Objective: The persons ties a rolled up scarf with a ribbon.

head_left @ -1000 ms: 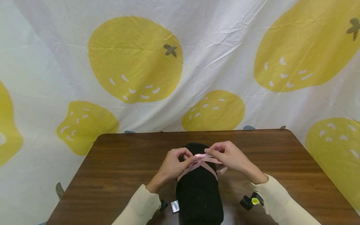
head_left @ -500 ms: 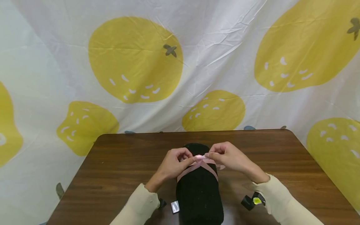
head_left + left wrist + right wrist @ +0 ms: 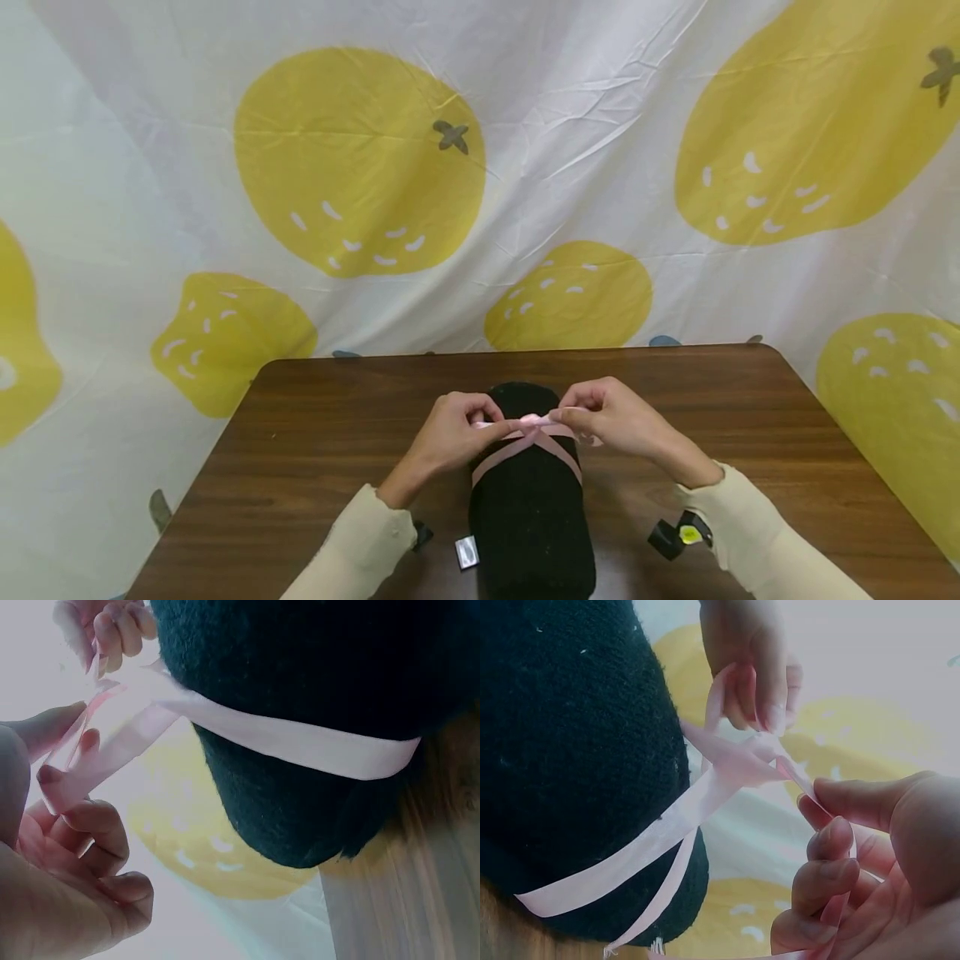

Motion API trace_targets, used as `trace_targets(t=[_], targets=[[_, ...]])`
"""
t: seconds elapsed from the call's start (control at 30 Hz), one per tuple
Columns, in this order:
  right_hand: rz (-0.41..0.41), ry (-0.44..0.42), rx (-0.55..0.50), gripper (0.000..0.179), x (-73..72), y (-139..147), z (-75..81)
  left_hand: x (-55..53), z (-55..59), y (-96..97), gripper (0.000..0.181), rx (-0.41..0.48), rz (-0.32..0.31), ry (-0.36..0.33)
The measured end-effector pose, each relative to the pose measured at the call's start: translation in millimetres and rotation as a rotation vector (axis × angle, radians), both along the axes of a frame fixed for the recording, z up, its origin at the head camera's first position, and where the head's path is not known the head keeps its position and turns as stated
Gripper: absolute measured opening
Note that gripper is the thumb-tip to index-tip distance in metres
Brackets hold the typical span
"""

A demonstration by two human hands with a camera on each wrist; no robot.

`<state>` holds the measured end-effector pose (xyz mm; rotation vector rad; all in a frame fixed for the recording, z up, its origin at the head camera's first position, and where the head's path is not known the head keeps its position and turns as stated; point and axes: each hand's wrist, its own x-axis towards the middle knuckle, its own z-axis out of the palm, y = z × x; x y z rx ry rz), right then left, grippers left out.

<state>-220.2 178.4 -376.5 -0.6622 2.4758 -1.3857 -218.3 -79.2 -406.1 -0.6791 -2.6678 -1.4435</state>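
A pink ribbon (image 3: 556, 451) wraps crosswise around a long, black, fuzzy roll (image 3: 531, 517) lying lengthwise on the table. On top of the roll the ribbon crosses in a small knot (image 3: 739, 761). My left hand (image 3: 452, 439) pinches one part of the ribbon between thumb and fingers, left of the knot; in the left wrist view a loop bends round its fingertips. On the knot's other side, my right hand (image 3: 617, 425) pinches another stretch, which trails down across its curled fingers in the right wrist view. Frayed ribbon ends (image 3: 658, 946) hang beside the roll.
The brown wooden table (image 3: 337, 450) extends to both sides of the roll. A small white tag (image 3: 467, 552) sticks out at the roll's left side. Behind the table hangs a white curtain (image 3: 570, 125) printed with yellow fruit.
My left hand has moved slightly left, away from the knot, with ribbon in its fingers. My right hand has shifted slightly right, and the knot looks narrower and more drawn together.
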Motion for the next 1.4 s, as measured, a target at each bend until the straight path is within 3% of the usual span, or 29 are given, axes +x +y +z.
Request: trace_targets(t=[0.2,0.47,0.6,0.9,1.4], targets=[[-0.006,0.016,0.018,0.018,-1.8,2,-1.8,-2.2,0.1,-6.5,0.033,0.006,-0.018,-0.039],[0.0,0.038,0.029,0.019,-3.7,5,-3.8,-4.2,2.5,-15.8,0.034,0.158,-0.154,-0.15],[0.006,0.023,0.014,0.019,-3.4,7,-4.0,-4.5,5.1,-18.8,0.035,0.185,-0.184,-0.181],[0.009,0.015,0.004,0.011,-2.0,9,-3.0,-3.8,8.8,-23.4,0.033,0.028,-0.126,-0.15],[-0.027,0.056,0.04,0.013,-4.9,13,-7.6,-5.0,13.6,-36.3,0.024,-0.114,-0.125,-0.067]])
